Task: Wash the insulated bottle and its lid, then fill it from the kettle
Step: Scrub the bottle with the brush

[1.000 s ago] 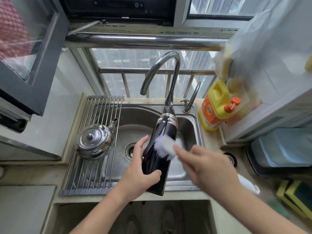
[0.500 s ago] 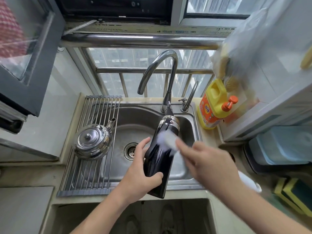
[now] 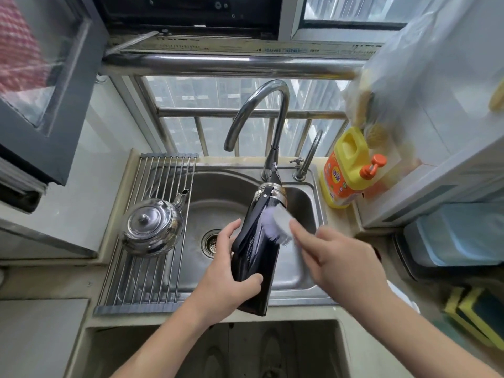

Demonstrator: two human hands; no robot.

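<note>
A black insulated bottle [image 3: 256,257] with a silver neck band is tilted over the steel sink [image 3: 305,279], its mouth pointing away toward the tap. My left hand [image 3: 231,279] grips the bottle's lower body, thumb across the front. My right hand [image 3: 338,263] holds a blurred white scrubber [image 3: 278,223] against the bottle's upper side. A steel kettle [image 3: 152,227] with its lid on sits on the roll-up rack at the sink's left. The bottle's lid is not in sight.
A tall curved faucet [image 3: 267,118] and a smaller tap [image 3: 308,156] rise behind the sink. A yellow detergent jug [image 3: 346,170] with an orange pump stands at the right rear. The drying rack [image 3: 152,186] covers the sink's left part. A blue lidded box [image 3: 458,233] lies on the right.
My right hand has slid the white scrubber up the bottle toward its neck. My left hand keeps the same grip; the bottle stays tilted over the sink.
</note>
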